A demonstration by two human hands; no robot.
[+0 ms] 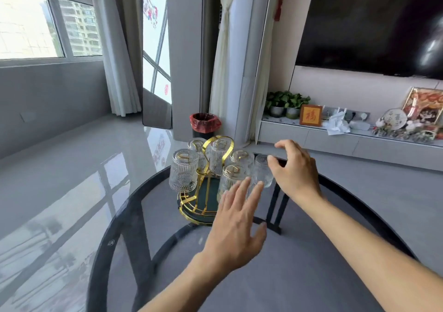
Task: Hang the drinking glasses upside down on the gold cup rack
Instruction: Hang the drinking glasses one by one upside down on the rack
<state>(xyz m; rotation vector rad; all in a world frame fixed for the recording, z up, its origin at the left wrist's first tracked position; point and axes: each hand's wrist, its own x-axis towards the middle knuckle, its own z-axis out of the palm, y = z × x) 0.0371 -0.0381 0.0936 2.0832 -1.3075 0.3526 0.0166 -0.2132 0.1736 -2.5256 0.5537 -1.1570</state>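
1. Living room, grey polished floor (79,158), window at left, dark screen on the right wall. Round glass counter (134,206) with a dark rim carries the work.
2. Gold cup rack (203,192) stands on the far part of the counter, well in from the rim. Round green base with a low gold rail; tall looped handle in the middle.
3. Drinking glasses (184,170) hang mouth-down on the rack's prongs, ribbed sides clear of the base. Judgement: inverted so they drain and cannot tip off.
4. Right hand (294,170) is at the rightmost glass (262,171); fingers (272,162) curled loosely and touching its side. Cannot tell whether they grip it or have let go. Whether this glass sits on a prong is also unclear.
5. Left hand (236,223) is flat and spread, holding nothing, fingertips just in front of the near glass (231,180). Judgement: steadying or guarding.
6. Room to move: near half of the counter is bare, so both arms can withdraw toward the body. Glasses crowd each other on the rack; sideways moves risk a knock.
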